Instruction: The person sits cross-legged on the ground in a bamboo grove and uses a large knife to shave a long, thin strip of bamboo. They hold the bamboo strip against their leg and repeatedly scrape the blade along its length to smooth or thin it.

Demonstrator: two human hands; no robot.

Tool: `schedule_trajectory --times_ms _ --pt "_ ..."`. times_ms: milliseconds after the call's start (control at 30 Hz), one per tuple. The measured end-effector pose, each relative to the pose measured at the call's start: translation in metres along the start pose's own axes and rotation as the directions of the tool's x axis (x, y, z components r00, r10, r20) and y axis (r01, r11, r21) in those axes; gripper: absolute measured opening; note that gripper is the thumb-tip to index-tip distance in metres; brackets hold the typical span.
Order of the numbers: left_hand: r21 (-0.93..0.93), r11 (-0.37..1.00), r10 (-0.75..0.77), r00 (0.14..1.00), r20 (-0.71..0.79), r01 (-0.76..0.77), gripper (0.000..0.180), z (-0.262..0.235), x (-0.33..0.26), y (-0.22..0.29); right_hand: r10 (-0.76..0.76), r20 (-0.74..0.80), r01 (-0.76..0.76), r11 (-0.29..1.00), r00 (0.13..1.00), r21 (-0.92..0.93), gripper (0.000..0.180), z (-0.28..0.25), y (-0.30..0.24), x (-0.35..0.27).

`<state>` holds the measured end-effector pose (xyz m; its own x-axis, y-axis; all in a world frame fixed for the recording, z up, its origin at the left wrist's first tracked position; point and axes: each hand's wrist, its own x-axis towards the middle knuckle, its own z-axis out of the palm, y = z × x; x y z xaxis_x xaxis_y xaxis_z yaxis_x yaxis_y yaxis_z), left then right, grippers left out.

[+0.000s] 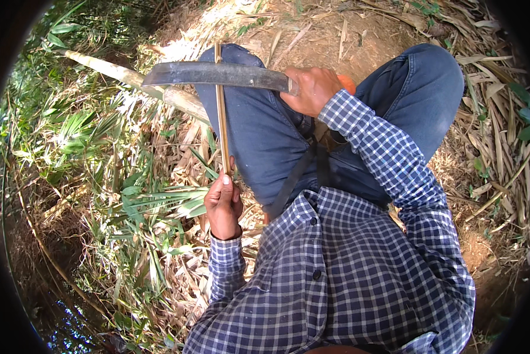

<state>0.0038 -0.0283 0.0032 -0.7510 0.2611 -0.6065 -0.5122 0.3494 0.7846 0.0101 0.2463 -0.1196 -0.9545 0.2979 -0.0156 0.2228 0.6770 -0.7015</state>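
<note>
the right hand [312,88] grips the handle of a dark curved blade [217,75], laid across a thin bamboo strip [222,118]. the left hand [222,203] pinches the strip's near end above a blue-jeaned knee [247,124]; dry leaves [158,236] cover the ground.

Landmark: the person's left knee [241,118].

The stick [222,112] runs lengthwise over this knee, its far end past the kneecap, its near end in the left hand [223,203], which sits just nearer the body than the knee.

The knife [217,74] lies crosswise on top of the stick above the knee, its tip out to the left. Its handle end is in the right hand [312,88], just right of the knee.

The right knee [430,76] is well to the right.

A bamboo pole [129,76] lies on the ground [336,29] left of the knee, passing behind it. Leaf litter [152,194] lies to the left.
</note>
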Motion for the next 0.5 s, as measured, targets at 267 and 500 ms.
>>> schedule_trajectory --times_ms 267,500 --pt "-0.049 0.998 0.041 0.999 -0.006 -0.041 0.040 -0.004 0.004 -0.009 0.065 -0.030 -0.066 0.997 0.997 -0.027 0.033 0.003 0.006 0.006" --pt "-0.051 0.997 0.052 0.999 0.008 -0.052 0.045 -0.005 0.004 -0.011 -0.021 0.076 0.020 1.000 0.997 0.015 0.033 -0.004 0.001 -0.008"
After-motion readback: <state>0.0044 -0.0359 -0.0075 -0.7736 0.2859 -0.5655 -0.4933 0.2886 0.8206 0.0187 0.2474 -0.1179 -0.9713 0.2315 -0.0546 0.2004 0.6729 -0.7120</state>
